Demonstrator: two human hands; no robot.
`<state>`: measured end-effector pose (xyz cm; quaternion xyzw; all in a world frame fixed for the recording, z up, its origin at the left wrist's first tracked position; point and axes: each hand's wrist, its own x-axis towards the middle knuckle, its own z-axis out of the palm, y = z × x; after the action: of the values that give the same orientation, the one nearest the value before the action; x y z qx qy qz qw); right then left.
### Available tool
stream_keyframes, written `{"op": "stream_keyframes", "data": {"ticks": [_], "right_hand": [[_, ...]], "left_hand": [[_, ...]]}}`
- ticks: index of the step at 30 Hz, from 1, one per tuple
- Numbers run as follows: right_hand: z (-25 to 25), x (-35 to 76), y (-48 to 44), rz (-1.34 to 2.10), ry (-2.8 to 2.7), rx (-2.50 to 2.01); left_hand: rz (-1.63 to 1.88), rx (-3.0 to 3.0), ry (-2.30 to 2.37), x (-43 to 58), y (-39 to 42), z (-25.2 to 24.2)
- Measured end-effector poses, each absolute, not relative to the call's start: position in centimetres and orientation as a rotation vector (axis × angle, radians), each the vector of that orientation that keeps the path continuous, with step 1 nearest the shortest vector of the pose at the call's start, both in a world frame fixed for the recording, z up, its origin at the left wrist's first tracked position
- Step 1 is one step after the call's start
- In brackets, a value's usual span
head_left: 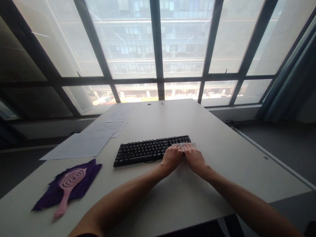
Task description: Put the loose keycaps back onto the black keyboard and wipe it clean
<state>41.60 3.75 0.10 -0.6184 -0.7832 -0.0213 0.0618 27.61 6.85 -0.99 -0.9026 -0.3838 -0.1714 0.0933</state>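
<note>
A black keyboard (148,150) lies across the middle of a white table (222,154). Both hands meet at its right end. My left hand (172,157) and my right hand (195,158) press side by side on a thin white wipe (184,145) that covers the right-hand keys and sticks out beyond the fingers. The fingers of both hands are curled over the wipe. Most of the wipe is hidden under the hands.
A pink hairbrush (67,187) rests on a purple cloth (87,174) at the table's near left. Several white paper sheets (84,143) lie at the far left. Large windows (158,49) stand behind the table; a curtain (293,79) hangs at right.
</note>
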Motion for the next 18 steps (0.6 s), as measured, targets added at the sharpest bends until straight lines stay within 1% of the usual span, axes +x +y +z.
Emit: {"op": "stream_keyframes", "data": {"ticks": [6, 13, 18], "right_hand": [[0.8, 41.5, 3.3, -0.161, -2.296, -1.871], [0.5, 41.7, 3.4, -0.108, -2.340, -1.925], [0.4, 41.3, 3.2, -0.155, -2.359, -1.940]], "left_hand": [[-0.744, -2.678, -1.104, 27.7, 6.4, -0.7], [-0.821, -2.850, -0.948, 28.1, 6.6, -1.3], [-0.865, -2.942, -0.922, 27.7, 7.4, -1.7]]}}
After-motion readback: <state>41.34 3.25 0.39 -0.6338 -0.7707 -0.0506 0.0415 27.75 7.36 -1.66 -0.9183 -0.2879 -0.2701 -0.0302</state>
